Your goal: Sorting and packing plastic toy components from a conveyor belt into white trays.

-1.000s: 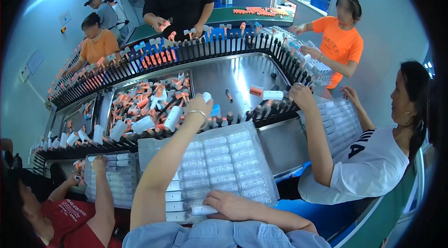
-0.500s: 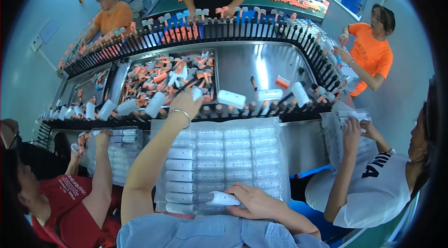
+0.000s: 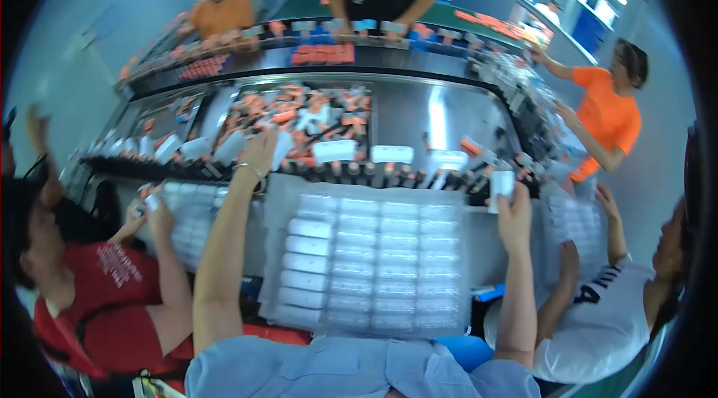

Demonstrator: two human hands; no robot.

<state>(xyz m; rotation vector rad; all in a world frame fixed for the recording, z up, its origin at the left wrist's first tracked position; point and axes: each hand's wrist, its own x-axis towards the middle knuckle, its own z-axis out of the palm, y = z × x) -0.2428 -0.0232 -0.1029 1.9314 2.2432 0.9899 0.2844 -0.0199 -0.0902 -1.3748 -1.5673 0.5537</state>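
My left hand [image 3: 258, 152] reaches up to the black rack of holders [image 3: 374, 173] at the conveyor's near edge, fingers closed on a small white piece [image 3: 283, 149]. My right hand [image 3: 514, 215] is raised at the right end of the rack and grips another white piece [image 3: 501, 184]. Between my arms lies a clear plastic blister tray [image 3: 389, 263]. Its left column holds several white pieces [image 3: 307, 248]; the other pockets look empty.
A metal conveyor [image 3: 419, 110] carries a bin of orange and white parts [image 3: 299, 117]. A person in red [image 3: 97, 286] sits at my left and a person in white [image 3: 598, 308] at my right, each with a tray. Others stand across the line.
My right hand left the near edge of the tray and rose to the rack's right end, now holding a white piece. My left hand stays at the rack. The view tilted down.
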